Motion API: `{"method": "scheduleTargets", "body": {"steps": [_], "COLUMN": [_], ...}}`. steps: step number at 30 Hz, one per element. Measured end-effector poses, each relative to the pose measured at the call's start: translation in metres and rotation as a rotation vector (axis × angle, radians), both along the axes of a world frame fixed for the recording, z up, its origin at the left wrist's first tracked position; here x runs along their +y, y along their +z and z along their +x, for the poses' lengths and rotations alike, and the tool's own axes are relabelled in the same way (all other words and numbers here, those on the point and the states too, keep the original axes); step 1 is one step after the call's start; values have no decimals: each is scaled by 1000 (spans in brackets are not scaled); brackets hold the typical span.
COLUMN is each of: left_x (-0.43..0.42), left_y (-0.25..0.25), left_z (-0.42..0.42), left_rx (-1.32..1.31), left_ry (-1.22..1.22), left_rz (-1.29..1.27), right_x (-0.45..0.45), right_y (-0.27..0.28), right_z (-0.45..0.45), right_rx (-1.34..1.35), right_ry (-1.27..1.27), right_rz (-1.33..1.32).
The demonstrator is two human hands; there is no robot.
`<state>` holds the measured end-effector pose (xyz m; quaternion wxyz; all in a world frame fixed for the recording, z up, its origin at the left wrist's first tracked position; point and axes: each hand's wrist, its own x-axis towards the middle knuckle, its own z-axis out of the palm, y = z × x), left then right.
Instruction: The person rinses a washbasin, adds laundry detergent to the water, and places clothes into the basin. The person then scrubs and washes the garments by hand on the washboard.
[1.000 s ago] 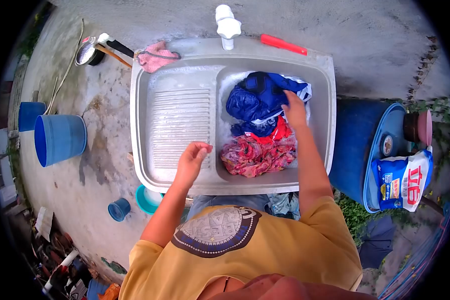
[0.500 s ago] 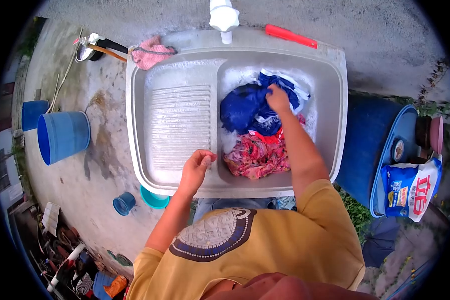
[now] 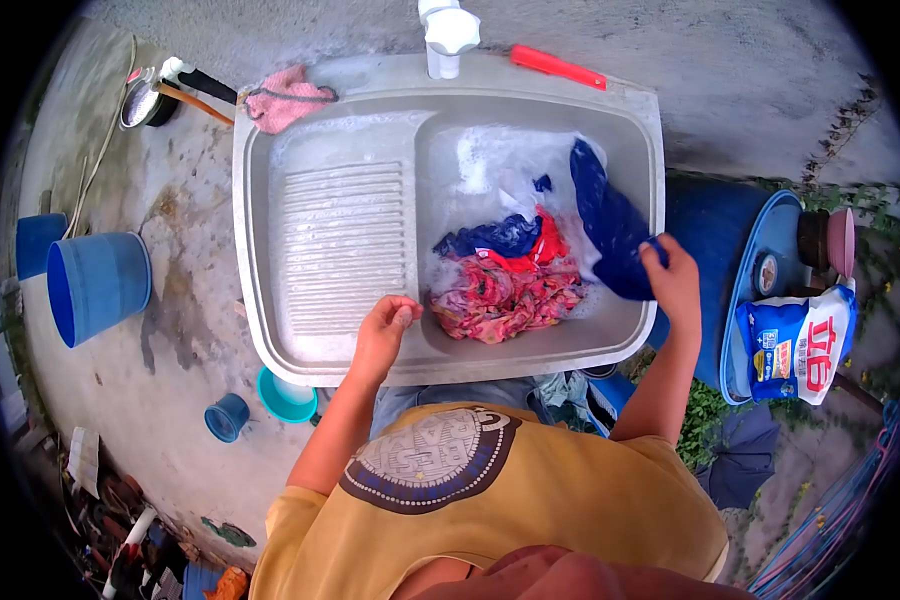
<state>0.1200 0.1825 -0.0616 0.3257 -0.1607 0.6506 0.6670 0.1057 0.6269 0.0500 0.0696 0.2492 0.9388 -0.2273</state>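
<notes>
My right hand is closed on a dark blue garment, held up at the right wall of the basin. The cloth hangs down from my fingers towards the foamy water. My left hand is closed with nothing visible in it, over the front edge of the ribbed washboard. In the basin of the laundry sink lie a pink patterned cloth, a red piece and another dark blue piece, partly wet with suds.
A white tap overhangs the sink's back rim, with a red-handled tool and a pink cloth on that rim. To the right, a detergent bag sits on a blue barrel. Blue buckets stand left.
My right hand has moved from the middle of the basin to its right edge, pulling the dark blue garment out of the pile. My left hand stays by the washboard, and the view has shifted slightly.
</notes>
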Motion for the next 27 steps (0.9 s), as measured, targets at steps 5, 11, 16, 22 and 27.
{"method": "scheduleTargets", "body": {"steps": [5, 11, 16, 22, 27], "left_x": [1, -2, -13, 24, 91], "left_y": [-3, 7, 5, 15, 38], "left_z": [-3, 1, 8, -31, -77], "left_rx": [13, 45, 71, 275, 1079], "left_ry": [-10, -10, -67, -268, -348], "left_rz": [-8, -27, -101, -130, -572], "right_x": [-41, -92, -103, -113, -126], "right_y": [-77, -226, -124, -24, 19], "right_z": [-24, -73, -108, -84, -71], "right_rx": [146, -140, 86, 165, 211], "right_ry": [425, 802, 380, 382, 360], "right_rz": [431, 394, -245, -512, -909]}}
